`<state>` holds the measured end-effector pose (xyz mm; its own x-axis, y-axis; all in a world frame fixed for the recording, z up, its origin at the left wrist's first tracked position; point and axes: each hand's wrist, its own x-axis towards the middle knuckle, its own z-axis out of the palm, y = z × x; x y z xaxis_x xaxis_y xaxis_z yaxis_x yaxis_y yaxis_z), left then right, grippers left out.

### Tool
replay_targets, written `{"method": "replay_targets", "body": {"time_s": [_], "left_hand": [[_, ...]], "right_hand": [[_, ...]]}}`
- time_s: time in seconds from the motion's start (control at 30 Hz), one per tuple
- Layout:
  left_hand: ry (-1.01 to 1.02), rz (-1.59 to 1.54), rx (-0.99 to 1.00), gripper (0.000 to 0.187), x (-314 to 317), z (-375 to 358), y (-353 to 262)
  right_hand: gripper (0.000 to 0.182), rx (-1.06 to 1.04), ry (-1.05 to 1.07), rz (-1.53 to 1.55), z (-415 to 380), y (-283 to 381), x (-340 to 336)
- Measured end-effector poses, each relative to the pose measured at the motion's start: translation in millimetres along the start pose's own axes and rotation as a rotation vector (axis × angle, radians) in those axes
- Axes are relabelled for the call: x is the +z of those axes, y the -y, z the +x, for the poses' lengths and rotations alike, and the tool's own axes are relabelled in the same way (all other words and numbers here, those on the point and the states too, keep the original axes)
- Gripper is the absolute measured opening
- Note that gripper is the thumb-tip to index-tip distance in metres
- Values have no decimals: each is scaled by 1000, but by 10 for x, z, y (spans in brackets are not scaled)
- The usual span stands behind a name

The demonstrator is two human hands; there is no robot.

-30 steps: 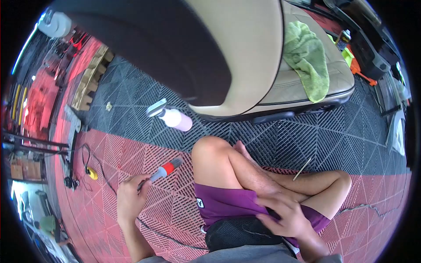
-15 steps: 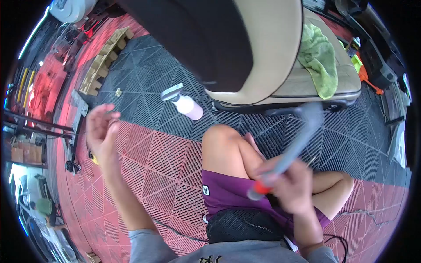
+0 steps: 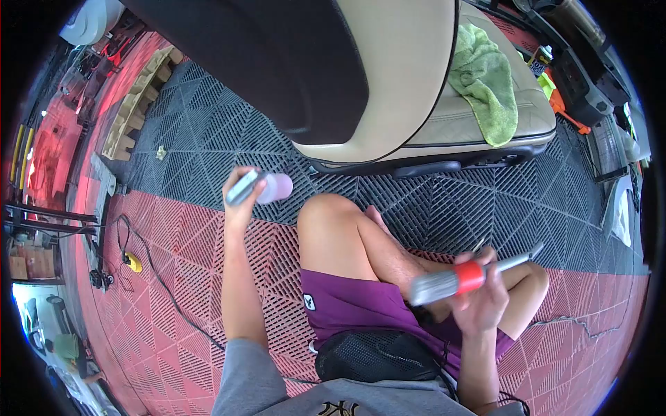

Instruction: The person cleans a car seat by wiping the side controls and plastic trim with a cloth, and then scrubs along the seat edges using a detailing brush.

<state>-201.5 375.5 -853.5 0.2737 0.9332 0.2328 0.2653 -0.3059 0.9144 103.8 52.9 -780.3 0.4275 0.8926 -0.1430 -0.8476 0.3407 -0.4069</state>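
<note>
My left hand (image 3: pixel 239 197) is closed round the neck of a spray bottle (image 3: pixel 279 188) with pinkish liquid, held over the floor mats left of my knee. In my right hand (image 3: pixel 482 298) is a brush (image 3: pixel 444 281) with a red collar and grey handle. Its pale bristles point left, above my lap. A car seat (image 3: pixel 423 76), beige and black, stands in front of me, and a green cloth (image 3: pixel 485 87) lies on its cushion.
A cardboard tray (image 3: pixel 135 104) lies at the upper left. Near a black cable on the left is a yellow object (image 3: pixel 133 262). An orange tool (image 3: pixel 565 111) and dark parts are at the upper right. Another person (image 3: pixel 67 347) is at the far lower left.
My left hand has moved right and taken hold of the spray bottle, which is now off the floor. The brush in my right hand has turned, its bristles now pointing left. The view has shifted slightly.
</note>
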Motion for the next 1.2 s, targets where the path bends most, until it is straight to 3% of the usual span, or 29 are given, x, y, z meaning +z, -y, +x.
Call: {"method": "replay_targets", "body": {"time_s": [0.03, 0.17, 0.23, 0.3, 0.33, 0.37, 0.43, 0.5, 0.57, 0.6, 0.73, 0.97, 1.1, 1.2], "left_hand": [[-35, -42, 17, 34, 8, -207, -114], [-261, 11, 53, 40, -320, -1366, 48], [-529, -132, -86, 36, -254, -2046, -134], [-669, 101, -294, 34, -224, -2583, -283], [-755, -49, -180, 34, -196, -2763, -282], [-791, 6, -249, 35, -254, -2892, -335], [-790, -56, -409, 32, -357, -3064, -474], [-655, 39, -380, 30, -378, -3106, -528], [-591, -10, -363, 35, -422, -3056, -595], [-607, -106, -304, 51, -441, -3047, -530], [-371, -78, -220, 66, -592, -2888, -478], [-237, -87, -196, 60, -572, -2689, -465], [-271, -29, -187, 50, -593, -2673, -418], [-251, 102, -71, 42, -600, -2612, -436]], "right_hand": [[25, 49, 176, -128, 55, -85, 119], [26, 337, 374, -318, 332, -596, 619], [24, 553, 487, -404, 504, -1118, 697], [22, 709, 580, -432, 674, -1664, 938], [22, 787, 625, -412, 733, -1985, 945], [23, 814, 656, -403, 794, -2324, 910], [26, 914, 490, -475, 867, -2766, 889], [27, 972, 342, -276, 895, -3106, 745], [28, 1038, 313, -275, 912, -3241, 598], [29, 1066, 292, -277, 922, -3270, 528], [29, 999, 245, -287, 1008, -3189, 523], [29, 979, 271, -290, 997, -3163, 546], [31, 961, 340, -266, 980, -3099, 589], [31, 980, 344, -282, 976, -3063, 631]]}}
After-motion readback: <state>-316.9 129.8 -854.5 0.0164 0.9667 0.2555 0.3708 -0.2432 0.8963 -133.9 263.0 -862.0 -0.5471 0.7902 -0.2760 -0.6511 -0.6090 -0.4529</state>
